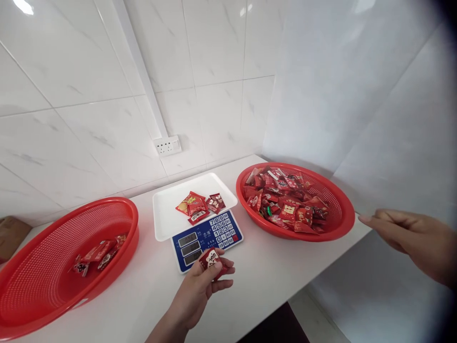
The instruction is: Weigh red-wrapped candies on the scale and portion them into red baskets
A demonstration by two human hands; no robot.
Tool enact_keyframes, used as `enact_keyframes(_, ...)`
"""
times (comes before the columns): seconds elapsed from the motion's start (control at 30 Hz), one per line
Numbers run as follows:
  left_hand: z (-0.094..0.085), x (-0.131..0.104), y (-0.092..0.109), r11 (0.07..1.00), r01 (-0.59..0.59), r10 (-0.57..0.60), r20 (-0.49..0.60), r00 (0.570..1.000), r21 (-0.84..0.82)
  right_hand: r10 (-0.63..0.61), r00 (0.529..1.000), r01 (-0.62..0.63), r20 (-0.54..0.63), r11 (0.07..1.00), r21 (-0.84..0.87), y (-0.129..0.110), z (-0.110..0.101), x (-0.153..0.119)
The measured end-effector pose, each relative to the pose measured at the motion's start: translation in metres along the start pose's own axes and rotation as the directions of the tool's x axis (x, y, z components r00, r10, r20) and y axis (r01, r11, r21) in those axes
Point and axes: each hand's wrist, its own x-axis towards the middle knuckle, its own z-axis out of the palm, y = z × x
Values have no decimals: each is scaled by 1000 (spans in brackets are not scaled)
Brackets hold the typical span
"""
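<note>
A small red packet (212, 259) is in the left hand (202, 283), near the front of the scale. The left fingers are clamped on it, with the thumb on top. At 12 o'clock from the packet is the blue and white scale (205, 236). Its white tray (164, 216) has a little heap of red snack bags (194, 206) on it. At 2 o'clock is a red basket (337, 202) with a big pile of shiny wrapped snacks (287, 209). The right hand (410, 233) is at 3 o'clock, just beside that basket's rim, its fingers bent in and close together. At 9 o'clock another red basket (39, 271) holds a few wrappers (98, 255). Everything stands on a white bench (271, 276). A wall socket (167, 146) is at 11 o'clock.
</note>
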Motion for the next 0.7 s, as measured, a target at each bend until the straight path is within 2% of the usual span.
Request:
enact_keyframes(0.07, 4, 2, 1, 1000, 8, -8, 15, 1000, 16, -61, 990, 73, 126, 993, -92, -30, -10, 27)
enact_keyframes(0.13, 9, 3, 3, 1000, 4, -5, 22, 1000, 28, -149, 973, 192, 177, 947, -258, -82, -15, 70)
enact_keyframes(0.2, 14, 1, 5, 999, -9, 8, 30, 1000, 40, -187, 967, 243, 171, 877, -414, -145, -15, 120)
enact_keyframes(0.27, 17, -4, 5, 998, -33, 32, 24, 999, 55, -282, 947, 321, 155, 787, -527, -207, -13, 166)
enact_keyframes(0.3, 18, -8, 5, 996, -49, 48, 13, 999, 68, -302, 948, 306, 102, 775, -554, -234, -11, 184)
enact_keyframes(0.37, 16, -17, 6, 991, -85, 88, -24, 996, 102, -343, 939, 304, 36, 776, -552, -274, -7, 205)
enact_keyframes(0.4, 13, -21, 6, 987, -102, 108, -45, 993, 122, -368, 929, 323, 27, 775, -544, -285, -3, 207)
enact_keyframes(0.47, 5, -29, 10, 977, -126, 142, -80, 987, 172, -444, 894, 403, 54, 746, -530, -284, 5, 196)
enact_keyframes(0.53, -8, -33, 17, 961, -150, 175, -94, 980, 234, -527, 842, 503, 114, 691, -520, -254, 18, 166)
enact_keyframes(0.6, -23, -32, 29, 934, -191, 231, -102, 968, 302, -546, 813, 570, 201, 677, -465, -199, 34, 122)
enact_keyframes(0.63, -31, -30, 37, 915, -219, 269, -106, 957, 340, -520, 810, 587, 273, 717, -376, -167, 44, 96)
enact_keyframes(0.7, -46, -20, 54, 855, -270, 362, -137, 922, 444, -420, 847, 491, 327, 854, -173, -100, 65, 42)
